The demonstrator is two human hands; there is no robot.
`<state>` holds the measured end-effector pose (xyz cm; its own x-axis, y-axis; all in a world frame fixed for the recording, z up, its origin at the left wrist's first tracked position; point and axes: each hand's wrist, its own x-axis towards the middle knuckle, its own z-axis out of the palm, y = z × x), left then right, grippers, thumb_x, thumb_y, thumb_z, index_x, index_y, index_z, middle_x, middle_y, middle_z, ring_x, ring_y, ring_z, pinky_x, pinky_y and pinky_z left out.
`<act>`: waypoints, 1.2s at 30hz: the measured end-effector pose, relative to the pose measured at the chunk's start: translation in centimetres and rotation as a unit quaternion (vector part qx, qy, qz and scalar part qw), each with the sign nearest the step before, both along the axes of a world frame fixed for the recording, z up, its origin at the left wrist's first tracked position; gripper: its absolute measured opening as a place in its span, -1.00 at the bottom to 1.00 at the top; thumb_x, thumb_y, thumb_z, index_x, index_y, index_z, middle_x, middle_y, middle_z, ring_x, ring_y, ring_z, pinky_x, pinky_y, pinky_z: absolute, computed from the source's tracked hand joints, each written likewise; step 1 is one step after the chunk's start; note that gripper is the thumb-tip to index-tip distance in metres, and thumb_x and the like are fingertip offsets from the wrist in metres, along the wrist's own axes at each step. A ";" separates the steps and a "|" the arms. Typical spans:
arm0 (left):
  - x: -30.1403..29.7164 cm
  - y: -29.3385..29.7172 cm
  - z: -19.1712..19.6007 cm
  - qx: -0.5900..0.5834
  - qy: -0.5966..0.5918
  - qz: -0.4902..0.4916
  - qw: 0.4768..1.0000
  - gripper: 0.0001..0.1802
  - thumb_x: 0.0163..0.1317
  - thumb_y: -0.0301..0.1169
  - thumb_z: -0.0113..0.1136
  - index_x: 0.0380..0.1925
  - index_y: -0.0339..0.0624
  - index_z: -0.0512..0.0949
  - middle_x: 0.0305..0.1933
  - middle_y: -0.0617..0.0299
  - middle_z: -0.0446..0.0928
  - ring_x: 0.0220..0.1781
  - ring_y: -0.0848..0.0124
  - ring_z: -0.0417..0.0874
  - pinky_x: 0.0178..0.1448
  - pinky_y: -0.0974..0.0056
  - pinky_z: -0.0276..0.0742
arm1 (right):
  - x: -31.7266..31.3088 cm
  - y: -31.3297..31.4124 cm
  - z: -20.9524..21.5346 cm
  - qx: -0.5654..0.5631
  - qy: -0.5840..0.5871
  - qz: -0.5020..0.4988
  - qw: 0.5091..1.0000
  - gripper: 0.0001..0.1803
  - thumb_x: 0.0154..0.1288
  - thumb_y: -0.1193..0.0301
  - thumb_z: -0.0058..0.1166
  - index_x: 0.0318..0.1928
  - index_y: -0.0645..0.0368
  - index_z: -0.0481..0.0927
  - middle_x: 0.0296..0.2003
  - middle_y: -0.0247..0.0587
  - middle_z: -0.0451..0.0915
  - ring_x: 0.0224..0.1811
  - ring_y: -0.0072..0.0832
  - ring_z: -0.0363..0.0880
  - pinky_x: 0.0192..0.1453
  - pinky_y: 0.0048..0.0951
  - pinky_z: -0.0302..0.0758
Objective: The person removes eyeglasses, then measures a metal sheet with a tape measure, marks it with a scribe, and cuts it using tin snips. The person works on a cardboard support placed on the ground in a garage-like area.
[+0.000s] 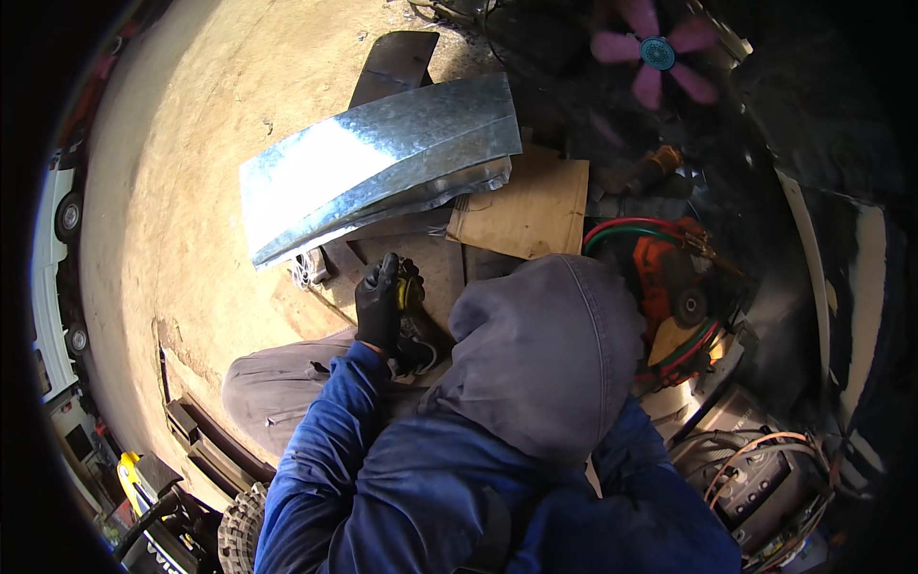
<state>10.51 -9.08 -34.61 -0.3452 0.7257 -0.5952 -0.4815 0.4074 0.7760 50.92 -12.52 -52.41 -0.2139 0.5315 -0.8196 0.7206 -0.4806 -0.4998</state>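
I observe the left hand, in a black glove, closed around a small black and yellow tool; the fingers wrap its upper end, and the exact kind of tool I cannot tell; the tool sits low in front of the body, just above the bent knee in grey trousers, and just below the near edge of the metal sheet; the blue sleeve runs up from the lower edge to that hand; the right hand is not visible, being hidden behind a grey hood that fills the centre of the view, so I cannot state its condition; the metal sheet is shiny, curved and folded, lying on the sandy ground beyond the tool, with a flat wooden board just beside its right end; to the right I note red and green hoses looped near an orange machine; a pink fan stands at the top; a grey box with tangled wires lies at the lower right.
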 end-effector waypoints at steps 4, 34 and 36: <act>-0.3 -1.1 -4.8 -0.081 0.043 -0.080 0.993 -0.72 0.50 -0.20 0.40 -0.18 -0.21 0.70 -0.32 0.26 0.70 -0.36 0.48 0.67 -0.27 0.31 0.59 | 0.5 -2.2 -0.2 -0.020 -0.027 0.032 0.999 -0.34 0.64 0.06 0.04 0.51 0.25 0.42 0.38 0.10 0.52 0.37 -0.12 0.53 0.46 -0.15 0.44; -11.4 2.6 -1.7 0.077 0.361 -0.435 0.822 -0.68 0.55 -0.32 0.27 0.20 -0.17 0.68 0.21 0.17 0.71 0.18 0.27 0.75 0.18 0.22 0.66 | 2.0 -3.1 -7.1 0.440 -0.255 -0.006 0.861 -0.35 0.72 0.23 -0.23 0.65 0.28 0.19 0.63 0.16 0.19 0.71 -0.07 0.12 0.78 -0.12 0.00; -12.9 2.7 2.5 -0.052 0.209 -0.316 0.924 -0.55 0.63 -0.19 0.16 0.37 -0.15 0.59 0.33 0.16 0.67 0.31 0.27 0.72 0.29 0.17 0.64 | 2.9 -3.0 -7.7 0.436 -0.294 0.026 0.850 -0.35 0.72 0.26 -0.24 0.66 0.27 0.17 0.64 0.14 0.17 0.72 -0.08 0.09 0.79 -0.13 -0.02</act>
